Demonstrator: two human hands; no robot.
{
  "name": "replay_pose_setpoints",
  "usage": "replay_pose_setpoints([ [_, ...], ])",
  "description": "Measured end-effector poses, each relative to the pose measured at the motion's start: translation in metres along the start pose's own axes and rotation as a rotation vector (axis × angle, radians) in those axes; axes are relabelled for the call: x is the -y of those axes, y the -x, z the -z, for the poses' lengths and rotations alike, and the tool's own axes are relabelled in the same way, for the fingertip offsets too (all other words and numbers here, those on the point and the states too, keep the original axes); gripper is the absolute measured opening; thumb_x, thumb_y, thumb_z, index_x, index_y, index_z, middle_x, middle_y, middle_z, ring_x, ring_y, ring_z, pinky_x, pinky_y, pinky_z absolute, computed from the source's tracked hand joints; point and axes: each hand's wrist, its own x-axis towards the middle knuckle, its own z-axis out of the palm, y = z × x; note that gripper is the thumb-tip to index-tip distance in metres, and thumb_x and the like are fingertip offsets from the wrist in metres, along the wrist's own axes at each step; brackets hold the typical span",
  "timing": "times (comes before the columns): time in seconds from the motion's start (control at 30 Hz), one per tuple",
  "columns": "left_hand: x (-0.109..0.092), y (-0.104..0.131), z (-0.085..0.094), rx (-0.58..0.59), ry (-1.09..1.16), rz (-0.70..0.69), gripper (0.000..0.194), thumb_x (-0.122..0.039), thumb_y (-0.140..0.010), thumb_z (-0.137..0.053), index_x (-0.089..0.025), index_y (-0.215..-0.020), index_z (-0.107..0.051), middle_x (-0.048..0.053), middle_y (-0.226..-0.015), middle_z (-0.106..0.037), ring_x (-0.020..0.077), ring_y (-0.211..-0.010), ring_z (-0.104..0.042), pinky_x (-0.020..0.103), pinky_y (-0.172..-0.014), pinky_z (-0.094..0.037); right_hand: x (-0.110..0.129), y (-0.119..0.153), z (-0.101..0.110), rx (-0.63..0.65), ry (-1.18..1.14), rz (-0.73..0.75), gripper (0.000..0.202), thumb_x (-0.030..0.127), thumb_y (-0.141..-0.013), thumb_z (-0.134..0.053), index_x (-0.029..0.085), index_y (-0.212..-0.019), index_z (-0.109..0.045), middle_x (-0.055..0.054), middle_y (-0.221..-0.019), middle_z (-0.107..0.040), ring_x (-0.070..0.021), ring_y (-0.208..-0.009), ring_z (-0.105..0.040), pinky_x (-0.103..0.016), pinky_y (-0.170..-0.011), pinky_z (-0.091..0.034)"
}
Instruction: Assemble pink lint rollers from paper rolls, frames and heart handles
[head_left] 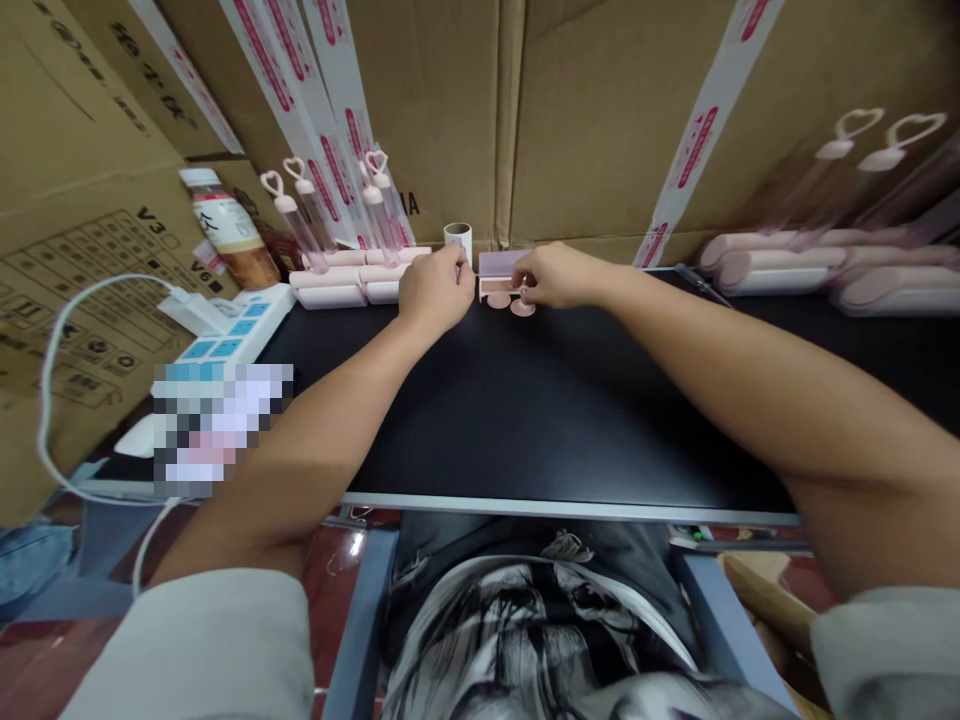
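Observation:
Near the back of the black table (555, 430), a small pink case (504, 264) stands open with its lid raised. Two round pink pieces (523, 308) lie at its front edge. My right hand (559, 275) is at the right side of the case, fingertips pinched together; what they hold, if anything, is too small to make out. My left hand (436, 290) is just left of the case, beside a white cardboard tube (459, 238), with its fingers curled and its fingertips mostly hidden.
Pink holders with clear tubes and heart-shaped tops stand back left (330, 285) and back right (780, 270). At left are a bottle (229, 228), a power strip (244, 335) with a white cable, and a blurred-out item (225, 425). Cardboard (600, 120) rises behind.

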Motion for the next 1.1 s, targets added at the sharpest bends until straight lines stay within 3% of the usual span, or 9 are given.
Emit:
replay_pose_setpoints([
  [0.2, 0.006, -0.004, -0.004, -0.015, 0.024, 0.030, 0.032, -0.028, -0.102, -0.053, -0.020, -0.114, -0.081, 0.011, -0.107, -0.082, 0.0278, -0.103, -0.073, 0.039, -0.096, -0.053, -0.003, -0.013, -0.018, -0.094, 0.032, -0.017, 0.035, 0.018, -0.095, -0.070, 0.014, -0.127, -0.082, -0.018, -0.121, -0.083, -0.0314, -0.111, -0.077, -0.037, -0.091, -0.054],
  [0.4, 0.006, -0.003, 0.003, -0.037, 0.059, 0.087, 0.028, -0.030, -0.104, -0.053, -0.024, -0.122, -0.075, 0.008, -0.107, -0.081, 0.0285, -0.110, -0.073, 0.039, -0.102, -0.053, -0.004, -0.010, -0.014, -0.177, -0.086, -0.067, 0.038, 0.027, -0.095, -0.071, 0.016, -0.131, -0.078, -0.015, -0.120, -0.083, -0.0319, -0.109, -0.075, -0.039, -0.092, -0.053],
  [0.53, 0.010, -0.008, -0.001, -0.045, 0.101, 0.171, 0.048, -0.037, -0.105, -0.059, -0.024, -0.152, -0.055, 0.013, -0.124, -0.079, 0.0339, -0.126, -0.071, 0.043, -0.109, -0.052, -0.016, 0.003, -0.012, -0.309, -0.150, -0.131, 0.038, 0.027, -0.097, -0.065, 0.015, -0.131, -0.077, -0.016, -0.122, -0.082, -0.0333, -0.111, -0.075, -0.041, -0.097, -0.053],
  [0.63, 0.014, -0.014, -0.011, 0.007, 0.127, 0.221, 0.063, -0.045, -0.104, -0.062, -0.024, -0.161, -0.046, 0.015, -0.135, -0.077, 0.0343, -0.131, -0.069, 0.042, -0.110, -0.053, -0.025, 0.011, -0.019, -0.343, -0.235, -0.238, 0.038, 0.027, -0.098, -0.063, 0.013, -0.130, -0.076, -0.018, -0.123, -0.081, -0.0338, -0.111, -0.074, -0.043, -0.098, -0.053],
  [0.8, 0.018, -0.020, -0.031, 0.007, 0.170, 0.245, 0.056, -0.041, -0.100, -0.068, -0.017, -0.150, -0.058, 0.018, -0.144, -0.075, 0.0337, -0.132, -0.070, 0.042, -0.109, -0.054, -0.028, 0.014, -0.036, -0.388, -0.418, -0.335, 0.035, 0.023, -0.099, -0.060, 0.012, -0.130, -0.073, -0.017, -0.118, -0.081, -0.0312, -0.108, -0.075, -0.042, -0.098, -0.056],
  [0.97, 0.016, -0.018, -0.034, 0.033, 0.123, 0.218, 0.030, -0.039, -0.103, -0.063, -0.019, -0.124, -0.070, 0.014, -0.124, -0.081, 0.0296, -0.119, -0.075, 0.040, -0.105, -0.055, -0.028, 0.011, -0.042, -0.407, -0.527, -0.346, 0.041, 0.020, -0.099, -0.058, 0.012, -0.139, -0.065, -0.016, -0.109, -0.082, -0.0322, -0.106, -0.076, -0.045, -0.097, -0.059],
  [1.1, 0.010, -0.023, -0.028, -0.083, 0.182, 0.168, 0.028, -0.040, -0.107, -0.059, -0.020, -0.123, -0.070, 0.010, -0.105, -0.080, 0.0254, -0.106, -0.076, 0.035, -0.097, -0.055, -0.035, 0.009, -0.045, -0.419, -0.514, -0.345, 0.042, 0.024, -0.099, -0.059, 0.014, -0.140, -0.063, -0.015, -0.107, -0.081, -0.0334, -0.106, -0.076, -0.048, -0.099, -0.059],
])
